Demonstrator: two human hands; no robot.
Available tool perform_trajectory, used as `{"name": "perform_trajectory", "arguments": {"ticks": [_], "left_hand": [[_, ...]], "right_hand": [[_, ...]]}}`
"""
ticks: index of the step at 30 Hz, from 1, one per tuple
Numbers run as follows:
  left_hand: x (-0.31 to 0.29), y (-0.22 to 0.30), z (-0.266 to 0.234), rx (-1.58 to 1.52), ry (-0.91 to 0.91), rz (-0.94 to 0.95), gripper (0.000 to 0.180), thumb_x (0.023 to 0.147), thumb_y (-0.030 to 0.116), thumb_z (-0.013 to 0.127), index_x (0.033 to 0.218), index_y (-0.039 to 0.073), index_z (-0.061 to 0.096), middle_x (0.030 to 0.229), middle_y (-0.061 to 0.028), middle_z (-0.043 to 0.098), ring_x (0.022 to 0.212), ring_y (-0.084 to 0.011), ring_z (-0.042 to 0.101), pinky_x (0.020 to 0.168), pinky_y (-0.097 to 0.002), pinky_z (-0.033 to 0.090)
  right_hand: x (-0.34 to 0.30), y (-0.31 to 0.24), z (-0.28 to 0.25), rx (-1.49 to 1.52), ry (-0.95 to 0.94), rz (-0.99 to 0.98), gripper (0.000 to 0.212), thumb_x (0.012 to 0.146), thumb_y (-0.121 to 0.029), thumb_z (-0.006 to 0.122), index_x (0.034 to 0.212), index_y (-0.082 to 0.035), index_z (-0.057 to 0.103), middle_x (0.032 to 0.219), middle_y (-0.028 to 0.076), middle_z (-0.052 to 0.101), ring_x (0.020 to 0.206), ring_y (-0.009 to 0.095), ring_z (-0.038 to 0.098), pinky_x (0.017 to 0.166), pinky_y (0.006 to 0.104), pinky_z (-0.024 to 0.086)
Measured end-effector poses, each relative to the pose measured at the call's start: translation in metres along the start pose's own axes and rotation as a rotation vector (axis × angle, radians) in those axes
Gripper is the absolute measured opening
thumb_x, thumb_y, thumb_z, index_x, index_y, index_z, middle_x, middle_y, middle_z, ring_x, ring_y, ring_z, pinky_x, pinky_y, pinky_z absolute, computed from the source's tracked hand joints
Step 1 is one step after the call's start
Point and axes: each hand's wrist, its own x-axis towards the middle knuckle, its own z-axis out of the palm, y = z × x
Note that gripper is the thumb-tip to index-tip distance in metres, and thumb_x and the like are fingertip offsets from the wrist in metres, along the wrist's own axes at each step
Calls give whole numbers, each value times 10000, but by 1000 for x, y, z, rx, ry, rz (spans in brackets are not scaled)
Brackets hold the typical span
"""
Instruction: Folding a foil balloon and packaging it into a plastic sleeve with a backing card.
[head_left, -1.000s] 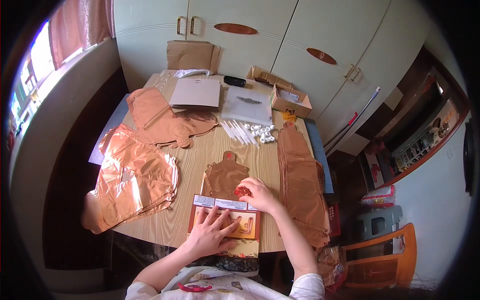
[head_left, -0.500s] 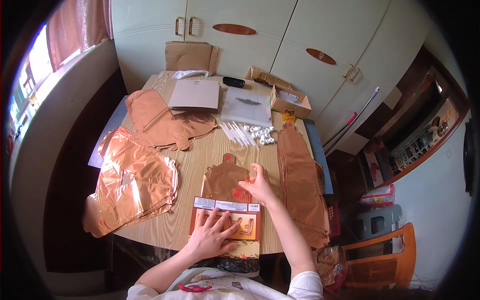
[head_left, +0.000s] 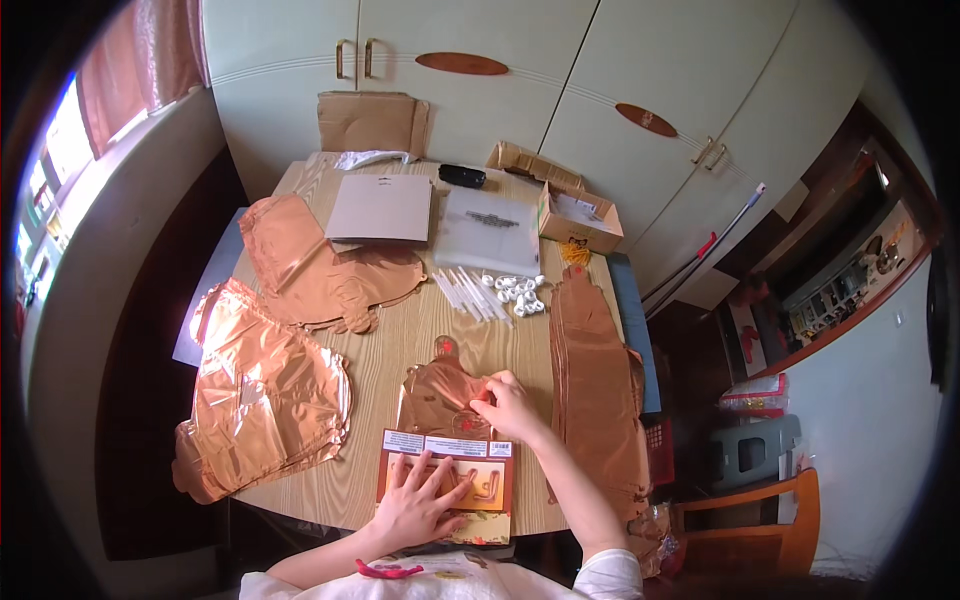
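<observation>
I find the desk (head_left: 520, 350) carrying several foil goods. The left stack (head_left: 275, 400) overhangs the front left corner; a stray brush could, in my judgement, slide it off. The right stack (head_left: 595, 370) lies along the right edge; a wide sideways swing could disturb its layers. The card (head_left: 495, 487) lies at the middle of the front edge, my left hand (head_left: 415, 505) spread flat upon it. The foil (head_left: 430, 392) lies just behind the card; I cannot tell whether it runs underneath. My right hand (head_left: 512, 410) has its grip clamped on the foil's right side, which is buckled; pulling hard there could crease or tear it.
</observation>
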Motion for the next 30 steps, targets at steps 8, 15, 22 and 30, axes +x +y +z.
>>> {"name": "perform_trajectory", "arguments": {"ticks": [8,15,22,30], "left_hand": [[7,-5,-5,7,-60,17,621,866,623,541,1403,314,497,1450,-133,464,1314,-420,421,1026,-678,254],[7,-13,2,-19,-61,24,621,838,643,560,1386,355,503,1444,-98,479,1281,-372,473,996,-674,255],[8,-11,-3,-11,-47,8,614,838,634,565,1384,360,500,1431,-76,489,1285,-340,460,1025,-688,223],[3,-8,-1,-3,-39,20,608,799,646,607,1346,389,540,1431,-65,471,1302,-320,414,1054,-666,204]], "right_hand": [[-12,13,16,294,74,65,953,784,-231,830,1428,-41,154,1171,181,588,982,196,603,850,369,519],[-20,-8,-8,-53,-285,77,457,759,-406,791,837,35,699,784,215,683,755,298,695,720,385,533],[-21,-14,-2,-102,-224,102,415,801,-362,750,752,45,683,660,254,618,631,396,646,597,450,505],[-23,-20,0,-90,-263,177,285,820,-255,735,861,22,679,843,236,663,783,409,651,708,465,516]]}}
